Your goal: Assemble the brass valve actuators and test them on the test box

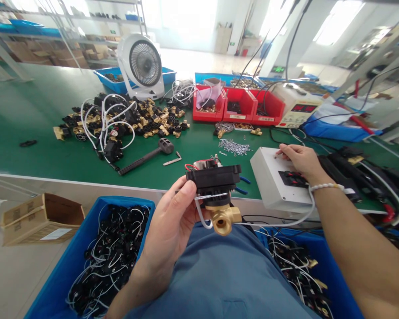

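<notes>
My left hand [176, 217] is closed around a motorized valve [216, 177], held up in front of my body. The valve has a black housing, a brass threaded body pointing towards me, and red wires and a small metal motor on top. A white cable runs from it to the right. On the bench, my right hand [299, 161] rests over a white control box [269, 177], its fingers pinched at a small toggle switch [275, 156] on the top face. Black and red terminals on the box are partly covered by that hand. Blue-handled pliers [242, 186] lie behind the valve.
Brass-and-black valves [153, 117] are heaped at the left, near a black mallet [146, 155] and a hex key [172, 159]. Metal clips [234, 147] lie before red bins [239, 104]. A fan [141, 64] and power supply [295, 106] stand behind. Blue crates [146, 204] flank me.
</notes>
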Tool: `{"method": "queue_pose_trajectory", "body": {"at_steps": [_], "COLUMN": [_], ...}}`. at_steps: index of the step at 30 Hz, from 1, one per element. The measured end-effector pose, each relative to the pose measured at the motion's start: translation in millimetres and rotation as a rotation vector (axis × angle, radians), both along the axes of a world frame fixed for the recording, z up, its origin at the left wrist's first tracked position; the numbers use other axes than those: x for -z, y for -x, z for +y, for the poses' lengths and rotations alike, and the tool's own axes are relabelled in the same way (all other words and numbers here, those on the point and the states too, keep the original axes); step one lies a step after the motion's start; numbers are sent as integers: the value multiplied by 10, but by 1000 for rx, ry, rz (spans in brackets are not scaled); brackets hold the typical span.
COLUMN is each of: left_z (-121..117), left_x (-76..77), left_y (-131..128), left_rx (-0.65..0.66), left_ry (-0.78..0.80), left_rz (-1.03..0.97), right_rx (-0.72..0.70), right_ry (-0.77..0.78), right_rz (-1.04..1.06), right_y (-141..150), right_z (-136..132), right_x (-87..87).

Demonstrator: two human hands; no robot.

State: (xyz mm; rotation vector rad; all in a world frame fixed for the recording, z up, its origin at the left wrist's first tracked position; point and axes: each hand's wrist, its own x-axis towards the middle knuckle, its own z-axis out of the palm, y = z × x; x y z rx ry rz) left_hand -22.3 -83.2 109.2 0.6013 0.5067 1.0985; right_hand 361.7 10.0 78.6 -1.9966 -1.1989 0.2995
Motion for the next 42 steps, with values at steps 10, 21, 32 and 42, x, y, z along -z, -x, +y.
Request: {"method": "queue_pose_trajectory", "body": {"at_steps": [10,21,32,42], "left_z": [-46,62,111,69], "left_x": [-49,-29,-82,-63], "left_y": [-15,-38,-12,-25], "left_rx": [-3,57,173,117], "left_ry": [29,86,160,134], "left_rz": [42,-118,-294,-293], "right_rx": [4,-13,21,31], "right_ry": [4,10,-4,-13], "right_rz": [-8,11,88,85], "right_y": [-8,38,42,43], "right_z": [3,-9,44,7], "right_x": [-1,-18,-33,-41]}}
